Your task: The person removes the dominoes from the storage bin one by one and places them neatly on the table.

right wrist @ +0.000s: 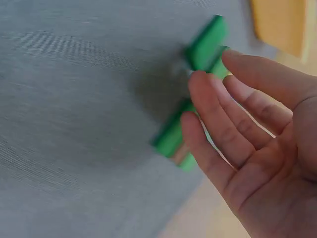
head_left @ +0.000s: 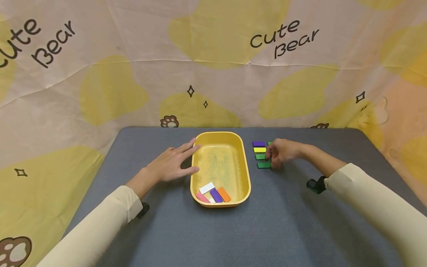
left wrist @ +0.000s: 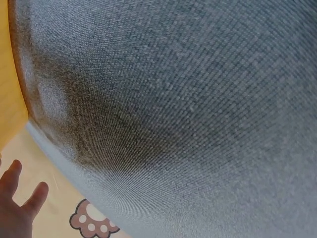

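Note:
My left hand (head_left: pixel 168 163) rests at the left rim of a yellow tray (head_left: pixel 247 170), its fingers spread and fairly straight. In the left wrist view only part of the left hand (left wrist: pixel 19 208) shows. My right hand (head_left: pixel 281 151) hovers over flat rectangular blocks right of the tray. There lie a purple block (head_left: pixel 258 144), a yellow block (head_left: pixel 259 150) and several green ones, including a green block (head_left: pixel 263 165) nearest me. In the right wrist view, the right hand (right wrist: pixel 257 134) has loosely bent fingers, thumb apart, beside a green block (right wrist: pixel 207 44); nothing is visibly held.
Inside the tray's near end lie a white block (head_left: pixel 207 187), a pink block (head_left: pixel 202 197), a purple block (head_left: pixel 216 195), an orange block (head_left: pixel 224 194) and a pale piece. A grey cloth-covered table (head_left: pixel 213 237) carries everything. Behind it hangs a patterned curtain (head_left: pixel 220 89).

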The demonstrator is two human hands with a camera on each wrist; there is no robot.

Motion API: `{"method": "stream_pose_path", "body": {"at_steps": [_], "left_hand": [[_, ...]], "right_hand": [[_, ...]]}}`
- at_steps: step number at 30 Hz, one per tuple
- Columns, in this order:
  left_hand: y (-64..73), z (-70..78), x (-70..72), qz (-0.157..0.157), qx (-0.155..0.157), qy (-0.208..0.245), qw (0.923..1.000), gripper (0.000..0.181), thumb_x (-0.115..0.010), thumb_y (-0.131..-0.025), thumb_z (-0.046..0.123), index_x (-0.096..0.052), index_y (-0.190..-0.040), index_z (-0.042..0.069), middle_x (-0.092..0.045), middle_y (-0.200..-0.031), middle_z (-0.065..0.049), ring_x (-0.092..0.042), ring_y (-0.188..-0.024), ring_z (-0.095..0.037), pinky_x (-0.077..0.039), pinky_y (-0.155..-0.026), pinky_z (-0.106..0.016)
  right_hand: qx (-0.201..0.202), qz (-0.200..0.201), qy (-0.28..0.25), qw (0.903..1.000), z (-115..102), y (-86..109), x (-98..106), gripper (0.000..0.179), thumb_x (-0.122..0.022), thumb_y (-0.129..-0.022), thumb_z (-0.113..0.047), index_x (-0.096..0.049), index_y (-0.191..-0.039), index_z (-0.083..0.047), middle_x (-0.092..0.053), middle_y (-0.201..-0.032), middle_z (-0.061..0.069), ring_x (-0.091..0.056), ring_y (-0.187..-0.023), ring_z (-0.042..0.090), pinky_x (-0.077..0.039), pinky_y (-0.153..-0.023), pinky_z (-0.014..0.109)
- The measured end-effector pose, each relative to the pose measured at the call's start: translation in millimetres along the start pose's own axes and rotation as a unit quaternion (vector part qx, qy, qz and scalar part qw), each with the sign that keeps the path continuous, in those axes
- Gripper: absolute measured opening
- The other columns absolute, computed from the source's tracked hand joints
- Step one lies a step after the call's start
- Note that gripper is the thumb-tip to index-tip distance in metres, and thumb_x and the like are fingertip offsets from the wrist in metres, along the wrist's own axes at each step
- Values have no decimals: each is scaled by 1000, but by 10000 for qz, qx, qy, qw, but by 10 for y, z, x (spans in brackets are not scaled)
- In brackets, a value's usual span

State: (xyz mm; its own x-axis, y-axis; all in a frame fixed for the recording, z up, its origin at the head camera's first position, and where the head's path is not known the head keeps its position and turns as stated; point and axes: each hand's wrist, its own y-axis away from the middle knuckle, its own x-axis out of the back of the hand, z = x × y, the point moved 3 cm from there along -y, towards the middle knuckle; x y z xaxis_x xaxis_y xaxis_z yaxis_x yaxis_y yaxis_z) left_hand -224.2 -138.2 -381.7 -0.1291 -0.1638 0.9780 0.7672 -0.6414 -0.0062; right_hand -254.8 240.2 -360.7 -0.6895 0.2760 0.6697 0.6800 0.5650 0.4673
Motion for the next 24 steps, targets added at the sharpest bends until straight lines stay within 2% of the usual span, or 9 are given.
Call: {"method": "stream_pose_path", "body": {"at_steps": [6,10,16,20,24], "left_hand": [[-2,-14,-15,18,0,16,10000,81,-43,-95,68,-25,-160,22,-15,-166,-4,-38,-143,-26,-35,-106,-54],[3,-19,-16,5,17,45,10000,82,-42,-95,69,-25,-160,22,-15,-166,-4,-37,-143,-26,-35,-106,-54],[11,-14,-4,-16,30,74,10000,82,-43,-95,69,-25,-160,22,-15,-166,-4,-37,-143,-27,-34,-106,-54],[6,-16,-4,-11,7,74,10000,82,-42,-95,69,-25,-160,21,-15,-166,-4,-37,-143,-27,-34,-106,-54],[-2,-21,-10,-26,27,70,10000,83,-41,-95,70,-25,-160,22,-15,-166,-3,-37,-143,-26,-34,-107,-54]], "right_hand": [[344,284,105,9989,-307,1,235,25,-65,-91,-6,-62,-111,9,-72,-82,12,-67,-72,25,-53,-69,36],[616,298,-161,9975,-569,-38,330,26,-66,-93,-6,-62,-114,9,-73,-85,11,-70,-75,27,-56,-72,39],[707,-93,-333,9969,-929,-163,276,36,-69,-92,-12,-62,-124,4,-74,-99,10,-70,-89,21,-55,-85,37],[690,-533,-477,9950,-1067,-300,129,41,-72,-91,-14,-61,-127,2,-73,-110,12,-69,-98,19,-53,-90,35],[576,-986,-424,9926,-1157,-431,-23,43,-72,-91,-14,-60,-128,3,-72,-112,11,-66,-99,16,-52,-90,33]]}}
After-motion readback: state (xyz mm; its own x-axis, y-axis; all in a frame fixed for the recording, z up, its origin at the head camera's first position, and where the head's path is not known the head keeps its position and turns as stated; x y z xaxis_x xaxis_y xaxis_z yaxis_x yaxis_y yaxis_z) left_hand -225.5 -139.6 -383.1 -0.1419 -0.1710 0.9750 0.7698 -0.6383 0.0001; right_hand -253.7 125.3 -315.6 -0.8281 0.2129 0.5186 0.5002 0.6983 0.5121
